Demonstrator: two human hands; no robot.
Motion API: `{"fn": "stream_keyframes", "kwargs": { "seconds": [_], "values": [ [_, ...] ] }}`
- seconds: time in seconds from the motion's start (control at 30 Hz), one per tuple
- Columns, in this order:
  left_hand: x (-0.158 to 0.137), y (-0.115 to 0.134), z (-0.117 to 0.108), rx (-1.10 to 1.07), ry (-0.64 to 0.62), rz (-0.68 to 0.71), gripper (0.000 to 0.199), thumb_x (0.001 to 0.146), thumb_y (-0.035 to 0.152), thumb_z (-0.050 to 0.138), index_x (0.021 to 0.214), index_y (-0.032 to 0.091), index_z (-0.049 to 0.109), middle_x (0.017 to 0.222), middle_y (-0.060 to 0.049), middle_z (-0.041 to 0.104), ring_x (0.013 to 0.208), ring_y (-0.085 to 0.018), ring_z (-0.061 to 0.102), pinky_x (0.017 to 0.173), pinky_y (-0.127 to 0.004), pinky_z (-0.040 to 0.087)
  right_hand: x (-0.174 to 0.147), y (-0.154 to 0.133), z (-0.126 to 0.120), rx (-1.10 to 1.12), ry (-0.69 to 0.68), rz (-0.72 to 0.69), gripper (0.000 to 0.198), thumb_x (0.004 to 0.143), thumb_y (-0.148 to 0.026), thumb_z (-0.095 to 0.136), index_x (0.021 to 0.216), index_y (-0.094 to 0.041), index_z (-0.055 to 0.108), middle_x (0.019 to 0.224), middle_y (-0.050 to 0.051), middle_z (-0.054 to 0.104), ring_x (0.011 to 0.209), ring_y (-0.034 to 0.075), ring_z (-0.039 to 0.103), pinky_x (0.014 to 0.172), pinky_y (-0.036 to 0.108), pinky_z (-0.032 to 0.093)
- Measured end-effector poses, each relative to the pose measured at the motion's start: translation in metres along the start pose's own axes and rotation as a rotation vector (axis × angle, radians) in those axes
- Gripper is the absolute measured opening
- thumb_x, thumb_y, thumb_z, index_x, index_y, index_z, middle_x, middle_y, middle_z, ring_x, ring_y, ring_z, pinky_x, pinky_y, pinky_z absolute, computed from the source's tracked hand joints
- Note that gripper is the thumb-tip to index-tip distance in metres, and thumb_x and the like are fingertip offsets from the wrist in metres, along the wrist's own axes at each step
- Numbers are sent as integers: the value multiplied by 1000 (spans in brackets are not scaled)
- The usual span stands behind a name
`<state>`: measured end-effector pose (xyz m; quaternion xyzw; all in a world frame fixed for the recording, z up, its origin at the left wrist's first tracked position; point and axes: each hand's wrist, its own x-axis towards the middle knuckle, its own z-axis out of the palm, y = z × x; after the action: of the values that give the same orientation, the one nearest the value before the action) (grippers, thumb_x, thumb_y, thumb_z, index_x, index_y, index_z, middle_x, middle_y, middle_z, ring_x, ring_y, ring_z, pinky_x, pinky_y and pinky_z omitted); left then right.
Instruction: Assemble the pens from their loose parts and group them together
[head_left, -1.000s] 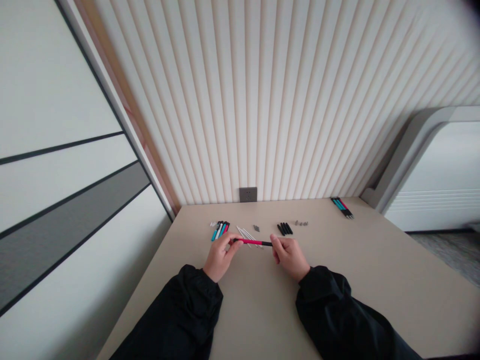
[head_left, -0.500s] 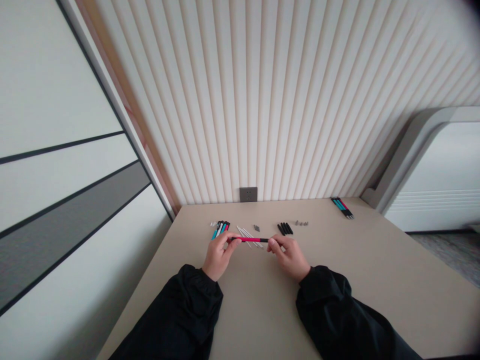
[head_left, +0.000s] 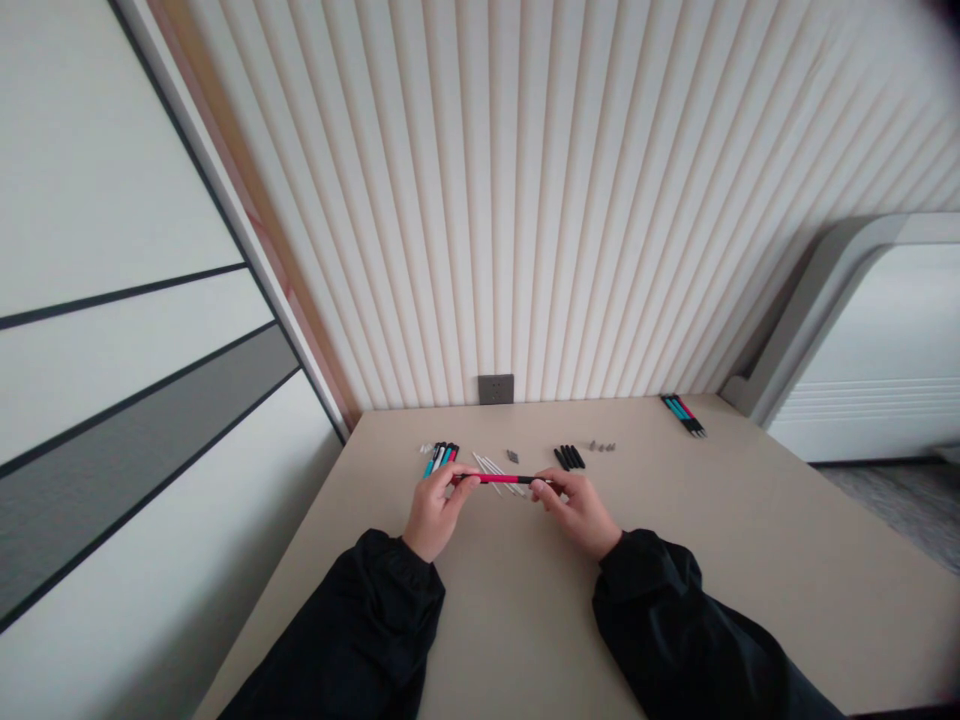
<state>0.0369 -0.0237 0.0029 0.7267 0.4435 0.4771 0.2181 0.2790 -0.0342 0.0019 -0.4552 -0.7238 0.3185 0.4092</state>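
Note:
A pink and black pen is held level above the table between my two hands. My left hand pinches its left end between thumb and fingers. At the black right end, the thumb and fingers of my right hand are closed around the pen, hiding its tip. Thin white refills lie on the table just behind the pen. Behind my left hand is a row of pen barrels in blue, white and pink with black ends, partly covered by the hand. Short black grips lie beyond my right hand.
Small grey parts and more grey pieces lie along the back of the table. Small clear pieces are at the left. Several pens lie at the far right. A socket is on the wall.
The fingers of my right hand have shifted slightly left along the pen's black end. My left hand keeps its pinch, and the pen stays level in almost the same place.

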Motion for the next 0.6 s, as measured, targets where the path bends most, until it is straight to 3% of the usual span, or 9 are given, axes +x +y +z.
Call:
{"fn": "stream_keyframes", "kwargs": {
  "seconds": [0.27, 0.6],
  "values": [
    [-1, -1, -2, 31, -40, 94, 13, 88, 29, 59, 92, 19, 66, 83, -3, 68, 75, -15, 63, 72, -25, 48, -2, 0, -3, 138, -135, 45, 55, 96, -50, 37, 56, -17, 55, 55, 0, 55, 55, 12, 50, 58, 24, 38],
    [-2, 5, 1, -12, -32, 31, 16, 87, 32, 59, 92, 18, 66, 85, -4, 69, 75, -15, 62, 72, -26, 48, 1, 4, 1, 212, -110, 65, 52, 93, -57, 39, 67, -17, 60, 62, 3, 60, 56, 12, 50, 55, 24, 39]
  ]
}}
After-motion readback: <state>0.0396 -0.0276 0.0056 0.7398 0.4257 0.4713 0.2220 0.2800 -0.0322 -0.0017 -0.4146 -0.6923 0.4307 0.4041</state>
